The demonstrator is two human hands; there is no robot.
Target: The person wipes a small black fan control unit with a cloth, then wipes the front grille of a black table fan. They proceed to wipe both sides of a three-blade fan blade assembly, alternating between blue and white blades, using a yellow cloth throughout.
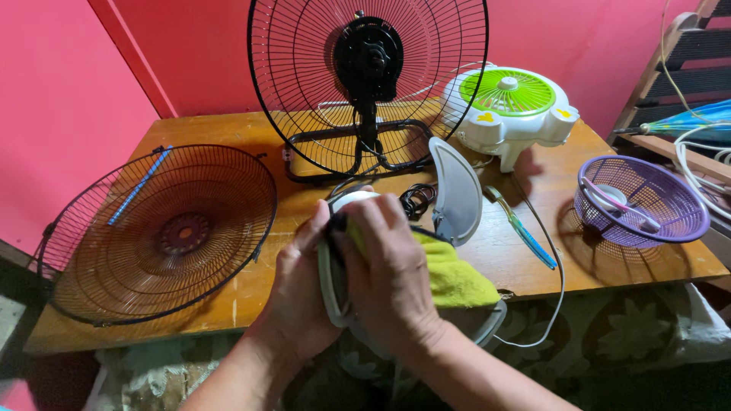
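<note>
A: Item one, the fan on its stand (368, 84), upper centre of the frame. Condition?

B: It stood stripped. The rear guard and the motor remained on the stand; the front guard (164, 232) lay dished on the wooden table (228, 129) at left, well apart from the stand. By my judgement the taking-apart was done and the wiping was under way, with refitting left.

A: Item two, the fan blade?

B: The grey fan blade (457, 190) sat at lower centre, held over the near table edge, one lobe standing up just right of the hands.

A: Hands?

B: The left hand (301, 293) gripped the blade's hub from the left, fingers curled round it. The right hand (392, 278) lay on top, fingers bent and pressed together on a yellow cloth (457, 281) against the blade. How tightly, I could not tell.

A: Other entries?

B: A blue-handled toothbrush (525, 232) lay right of centre on the table. A purple basket (643, 202) stood at right with small things inside. A white and green small fan (510, 110) sat at upper right, and a black cord (416, 199) lay coiled just behind the hands.
</note>
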